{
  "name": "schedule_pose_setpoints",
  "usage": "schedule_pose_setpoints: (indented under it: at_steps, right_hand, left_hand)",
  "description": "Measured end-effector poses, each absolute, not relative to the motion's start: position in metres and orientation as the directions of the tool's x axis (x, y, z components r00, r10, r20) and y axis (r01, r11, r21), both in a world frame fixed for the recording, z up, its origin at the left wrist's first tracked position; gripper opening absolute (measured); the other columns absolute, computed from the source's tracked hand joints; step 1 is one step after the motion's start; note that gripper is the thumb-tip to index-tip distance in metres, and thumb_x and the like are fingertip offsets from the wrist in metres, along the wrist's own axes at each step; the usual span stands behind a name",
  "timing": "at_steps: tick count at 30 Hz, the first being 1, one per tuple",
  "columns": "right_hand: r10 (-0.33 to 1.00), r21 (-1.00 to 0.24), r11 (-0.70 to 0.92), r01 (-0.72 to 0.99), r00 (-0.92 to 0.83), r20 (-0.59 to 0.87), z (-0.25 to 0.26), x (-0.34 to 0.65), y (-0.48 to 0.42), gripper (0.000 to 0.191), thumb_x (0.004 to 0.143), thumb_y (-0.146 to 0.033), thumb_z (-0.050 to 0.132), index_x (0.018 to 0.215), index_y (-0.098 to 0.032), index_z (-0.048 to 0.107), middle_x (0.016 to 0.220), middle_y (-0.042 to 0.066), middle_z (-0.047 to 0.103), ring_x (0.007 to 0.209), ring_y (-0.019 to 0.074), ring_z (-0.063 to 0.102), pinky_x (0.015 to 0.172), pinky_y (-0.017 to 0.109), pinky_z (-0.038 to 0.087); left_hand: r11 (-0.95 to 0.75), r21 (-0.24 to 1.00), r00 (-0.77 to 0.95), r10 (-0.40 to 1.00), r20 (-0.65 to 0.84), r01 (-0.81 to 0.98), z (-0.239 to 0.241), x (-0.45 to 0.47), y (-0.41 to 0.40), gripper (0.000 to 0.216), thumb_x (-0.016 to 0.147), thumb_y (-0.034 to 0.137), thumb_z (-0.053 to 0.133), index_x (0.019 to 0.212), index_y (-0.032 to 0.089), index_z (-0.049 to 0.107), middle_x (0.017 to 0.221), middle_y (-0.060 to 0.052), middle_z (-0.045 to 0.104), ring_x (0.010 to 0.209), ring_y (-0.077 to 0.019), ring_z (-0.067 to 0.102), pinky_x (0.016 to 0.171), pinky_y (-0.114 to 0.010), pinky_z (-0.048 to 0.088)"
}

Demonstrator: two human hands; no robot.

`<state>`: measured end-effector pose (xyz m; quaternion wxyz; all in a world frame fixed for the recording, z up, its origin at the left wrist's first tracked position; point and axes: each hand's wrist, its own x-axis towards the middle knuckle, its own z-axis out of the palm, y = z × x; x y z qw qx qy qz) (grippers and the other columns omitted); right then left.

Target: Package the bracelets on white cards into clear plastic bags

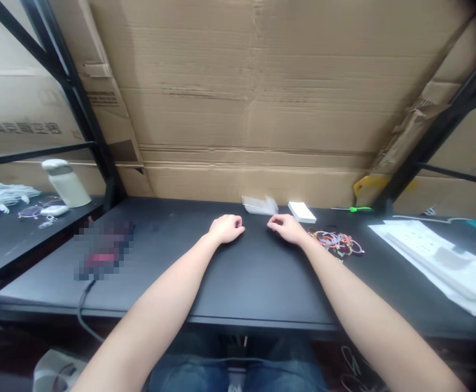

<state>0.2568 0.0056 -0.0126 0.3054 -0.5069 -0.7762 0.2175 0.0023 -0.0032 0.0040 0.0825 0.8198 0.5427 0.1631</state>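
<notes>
My left hand (226,227) rests on the black table (238,283) with its fingers curled in, and nothing shows in it. My right hand (286,226) lies a little to its right, fingers also curled under, close to a heap of coloured bands (336,241). Just behind both hands lie a clear plastic bag (259,205) and a small stack of white cards (302,212). Neither hand touches any of them.
A power strip (445,258) on white sheets lies at the right. A green-handled tool (356,209) sits by the cardboard wall (246,98). On the left shelf stand a pale bottle (64,182), white cables (1,197) and a blurred-out object (103,247) with a cord.
</notes>
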Motion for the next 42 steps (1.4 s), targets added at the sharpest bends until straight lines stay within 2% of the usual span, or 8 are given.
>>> schedule_pose_setpoints:
  at_steps: [42]
  right_hand:
    - [0.927, -0.655, 0.373, 0.657, -0.297, 0.23, -0.0107, 0.2559, 0.0041, 0.026, 0.079, -0.04, 0.052, 0.075, -0.018, 0.066, 0.073, 0.003, 0.067, 0.064, 0.0172, 0.058, 0.063, 0.029, 0.044]
  left_hand:
    - [-0.386, 0.32, 0.352, 0.922, 0.16, 0.865, 0.0066, 0.0032, -0.0061, 0.019, 0.081, 0.041, 0.053, 0.074, 0.024, 0.059, 0.083, 0.0, 0.066, 0.079, -0.0185, 0.06, 0.065, -0.027, 0.042]
